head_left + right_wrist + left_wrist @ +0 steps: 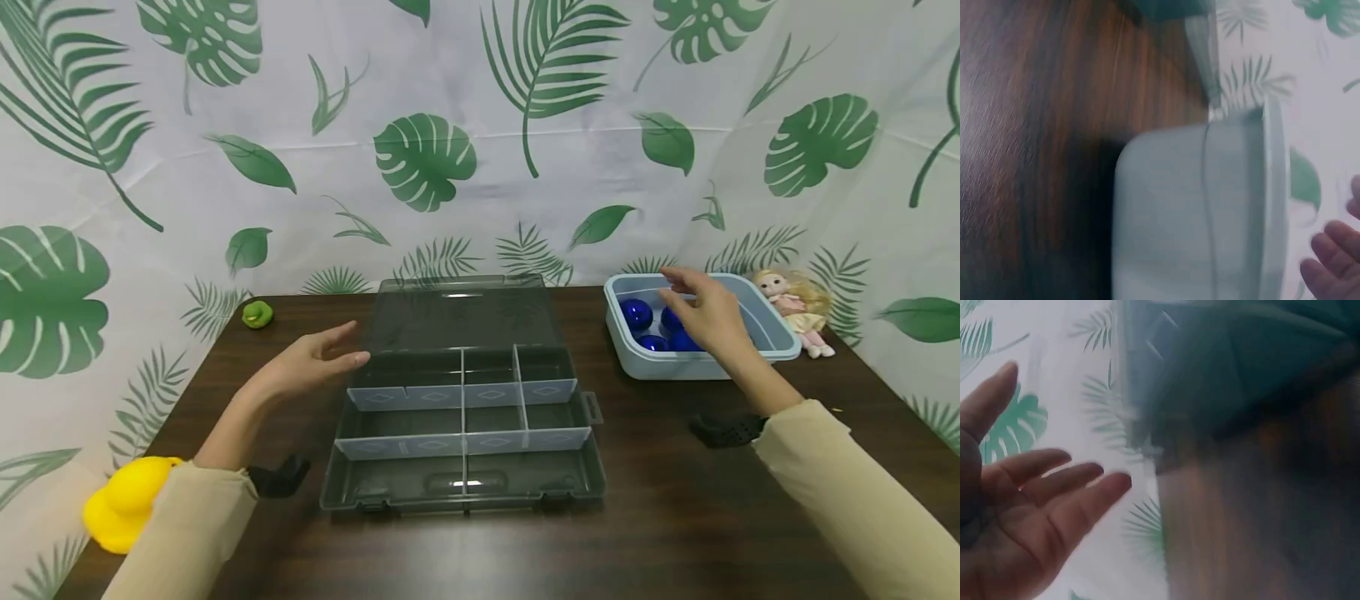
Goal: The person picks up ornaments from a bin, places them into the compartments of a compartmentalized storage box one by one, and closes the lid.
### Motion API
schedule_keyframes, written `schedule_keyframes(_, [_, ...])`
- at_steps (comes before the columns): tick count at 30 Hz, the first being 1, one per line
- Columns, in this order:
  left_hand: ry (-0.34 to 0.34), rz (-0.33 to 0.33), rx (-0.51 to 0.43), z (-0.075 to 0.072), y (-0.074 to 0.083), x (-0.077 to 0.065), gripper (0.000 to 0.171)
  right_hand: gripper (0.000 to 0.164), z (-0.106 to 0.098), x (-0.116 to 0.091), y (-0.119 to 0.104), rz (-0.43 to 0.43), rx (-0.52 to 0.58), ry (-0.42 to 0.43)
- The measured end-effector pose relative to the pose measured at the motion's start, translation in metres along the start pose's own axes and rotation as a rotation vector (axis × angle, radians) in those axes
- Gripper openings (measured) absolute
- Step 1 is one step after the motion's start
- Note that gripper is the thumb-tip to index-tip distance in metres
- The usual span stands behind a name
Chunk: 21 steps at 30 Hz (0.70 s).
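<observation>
My right hand (705, 310) hovers over a light blue plastic basin (637, 363), its fingers relaxed and nothing in them. Shiny dark blue balls (637, 315) lie in the basin's left part, several of them, some partly hidden by the hand. In the right wrist view the fingertips (1329, 253) show beyond the basin's rim (1275, 206). My left hand (311, 363) is held in the air by the left side of a grey see-through compartment box (405, 483), fingers loosely extended and holding nothing. The box stands with its lid (465, 317) raised at the back, its divided compartments bare.
A yellow rubber duck (123, 504) sits at the table's left edge, partly behind the left sleeve. At the back left corner is a small green duck (257, 314). A blond doll (795, 308) leans right of the basin. A leaf-patterned cloth (322, 208) hangs behind the table.
</observation>
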<state>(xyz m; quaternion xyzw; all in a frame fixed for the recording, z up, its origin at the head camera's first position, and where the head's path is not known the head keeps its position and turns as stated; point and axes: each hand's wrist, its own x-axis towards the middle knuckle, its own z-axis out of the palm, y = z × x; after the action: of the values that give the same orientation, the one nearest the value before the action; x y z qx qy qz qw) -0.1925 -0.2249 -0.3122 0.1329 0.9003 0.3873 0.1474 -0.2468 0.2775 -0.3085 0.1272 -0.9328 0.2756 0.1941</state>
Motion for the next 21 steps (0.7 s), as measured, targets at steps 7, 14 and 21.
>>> schedule_keyframes(7, [-0.039, 0.039, -0.121, 0.013, -0.032, -0.01, 0.076, 0.038, 0.007, 0.002, 0.018, 0.086, 0.0, -0.169])
schedule_keyframes(14, [-0.054, 0.074, -0.185, 0.021, -0.041, -0.011, 0.077, 0.049, 0.025, 0.019, 0.023, 0.137, -0.028, -0.324])
schedule_keyframes(21, [-0.074, 0.089, -0.22, 0.02, -0.042, -0.009, 0.077, 0.052, 0.035, 0.029, 0.028, 0.105, -0.114, -0.378])
